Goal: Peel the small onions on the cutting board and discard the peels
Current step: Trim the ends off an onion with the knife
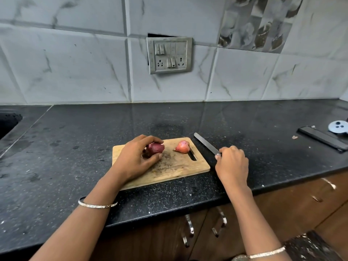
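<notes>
Your left hand (135, 157) is gripping the darker onion (155, 147) on the cutting board (178, 166). Your fingers (145, 140) are curling over its top and your thumb is pressing in from the near side, so the red-purple bulb is showing between them. It is sitting on the far half of the board, with its skin on.

The paler onion (182, 146) is lying free just to the right of it. It is pinkish-orange, with its pointed end aiming left toward your hand, and it is sitting close beside the slot cut into the board's right end. Nothing is touching it. The board is lying on the black speckled surface (94, 129) near the front edge, and its middle is showing dark scuffs and cut marks.

Your right hand (232, 164) is holding the knife (206, 143) by its handle, fingers curled round it, just off the board's right edge. The handle is hidden inside your grip. The blade is pointing away from you and to the left, its tip ending near the board's far right corner. I cannot tell whether the blade is resting on the surface or lifted off it.

Far to the right a dark phone (323, 138) is lying on the surface, and a switch panel (169, 55) is sitting on the tiled wall behind.
</notes>
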Motion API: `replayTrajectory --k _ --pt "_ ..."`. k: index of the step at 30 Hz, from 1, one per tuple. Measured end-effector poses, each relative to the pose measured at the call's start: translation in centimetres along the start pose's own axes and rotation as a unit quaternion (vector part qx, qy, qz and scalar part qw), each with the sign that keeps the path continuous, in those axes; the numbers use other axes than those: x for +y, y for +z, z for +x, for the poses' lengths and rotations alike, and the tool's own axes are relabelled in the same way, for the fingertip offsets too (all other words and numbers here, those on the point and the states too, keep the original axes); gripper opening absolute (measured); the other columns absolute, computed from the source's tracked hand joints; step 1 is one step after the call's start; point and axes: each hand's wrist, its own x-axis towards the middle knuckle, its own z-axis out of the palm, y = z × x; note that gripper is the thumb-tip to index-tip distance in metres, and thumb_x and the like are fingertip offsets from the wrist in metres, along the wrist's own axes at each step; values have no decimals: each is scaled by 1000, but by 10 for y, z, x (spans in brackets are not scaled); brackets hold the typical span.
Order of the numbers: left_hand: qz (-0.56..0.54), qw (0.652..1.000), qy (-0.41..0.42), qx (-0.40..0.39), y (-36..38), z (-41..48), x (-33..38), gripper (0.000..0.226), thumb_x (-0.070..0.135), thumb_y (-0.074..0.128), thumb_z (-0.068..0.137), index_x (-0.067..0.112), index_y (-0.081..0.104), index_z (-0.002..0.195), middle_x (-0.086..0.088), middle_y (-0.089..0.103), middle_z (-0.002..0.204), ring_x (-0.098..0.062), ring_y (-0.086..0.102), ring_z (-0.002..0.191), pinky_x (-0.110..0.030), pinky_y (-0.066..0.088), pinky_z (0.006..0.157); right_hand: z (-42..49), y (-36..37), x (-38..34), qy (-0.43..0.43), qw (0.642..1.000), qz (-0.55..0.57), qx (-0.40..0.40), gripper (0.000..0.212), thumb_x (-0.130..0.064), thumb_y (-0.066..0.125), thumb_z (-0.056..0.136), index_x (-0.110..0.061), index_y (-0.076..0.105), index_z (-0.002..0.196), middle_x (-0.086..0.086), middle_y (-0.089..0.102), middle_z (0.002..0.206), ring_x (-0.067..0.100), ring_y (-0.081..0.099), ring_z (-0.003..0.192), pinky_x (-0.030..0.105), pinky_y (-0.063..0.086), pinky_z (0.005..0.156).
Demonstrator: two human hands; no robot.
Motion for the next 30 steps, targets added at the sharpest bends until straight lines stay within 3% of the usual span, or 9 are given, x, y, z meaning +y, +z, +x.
replayTrajectory --k 3,6,9,12,15,17,21,26,30 --pt "-3 1000 -7 4 1 2 1 40 38 78 87 30 64 123 11 70 109 -8 65 92 -35 55 89 0 -1 -4 -1 1000 -28 -7 21 -19 62 98 -9 68 115 11 64 113 30 59 106 40 48 83" --pt "-28 999 -37 13 0 2 -1 46 39 77 87 24 55 124 6 72 112 -16 68 93 -35 54 86 -3 -5 -13 18 998 52 31 22 -11 59 98 -2 64 118 17 60 113 35 61 97 41 45 75" --pt "-16 999 -37 12 2 3 -3 38 35 75 90 23 55 121 7 72 108 -17 67 91 -38 53 84 -13 -20 -31 5 980 185 74 18 -11 50 103 -4 60 116 10 56 107 23 57 82 23 33 62" --pt "-15 999 -42 20 3 5 -4 33 29 74 91 22 59 120 10 69 108 -14 65 94 -33 52 86 -28 -32 -53 -54 962 267 31 17 -14 45 105 -11 61 110 -1 53 97 3 47 75 7 36 62" --pt "-28 998 -45 35 3 8 -7 29 26 75 90 23 62 116 11 70 108 -11 65 98 -32 53 89 -45 -30 -69 -97 944 314 -28 18 -22 49 104 -18 63 115 -4 61 102 10 56 89 9 38 67" --pt "-34 998 -42 38 4 8 -9 28 24 76 90 22 62 115 10 70 108 -9 64 98 -31 54 88 -54 -26 -76 -121 939 319 -40 28 -23 54 103 -22 61 130 -4 66 117 15 59 109 24 46 82" --pt "-51 997 -34 46 4 7 -9 29 24 74 91 25 59 116 12 70 105 -5 65 94 -32 54 86 -61 -24 -85 -132 947 289 -52 45 -18 52 103 -25 51 147 0 54 147 17 44 141 40 44 110" --pt "-38 998 -23 48 4 7 -8 26 23 74 91 27 62 115 16 69 104 -5 64 95 -33 54 87 -63 -25 -87 -152 958 240 -48 47 -24 52 104 -37 47 149 -4 62 122 15 60 112 28 45 85" --pt "-39 997 -28 56 4 8 -9 26 23 76 89 28 65 112 22 68 97 3 63 93 -22 53 83 -64 -21 -90 -158 959 231 -54 47 -26 50 104 -36 45 150 -1 59 112 15 59 105 22 35 74"
